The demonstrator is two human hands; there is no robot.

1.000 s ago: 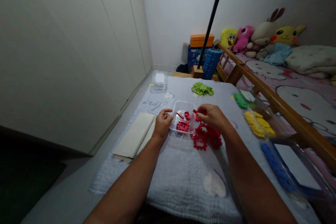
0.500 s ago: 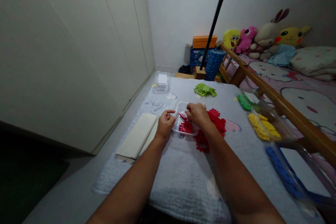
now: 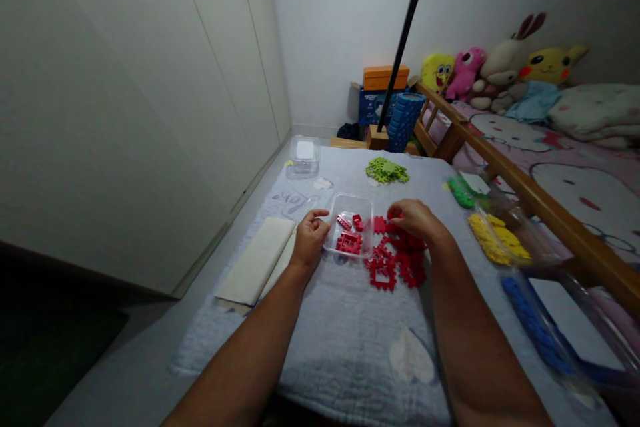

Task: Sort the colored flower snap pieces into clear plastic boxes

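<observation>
Deposit apparently made, right hand [image 3: 417, 220] has moved from clear square plastic tub [image 3: 368, 233], left hand [image 3: 311, 238] touching, to red notched plastic pieces [image 3: 407, 259] nearer table's [image 3: 345, 320] right edge, both grips indeterminable.

Cloth-covered table [image 3: 345, 320] — on it: open clear tub [image 3: 351, 204] at centre; loose red pieces [image 3: 410, 259] just right of tub; lime-green heap [image 3: 387, 171] beyond; clear container [image 3: 304, 165], far left; folded cream sheet [image 3: 257, 260], left; three clear boxes [image 3: 544, 247] — right edge.
</observation>
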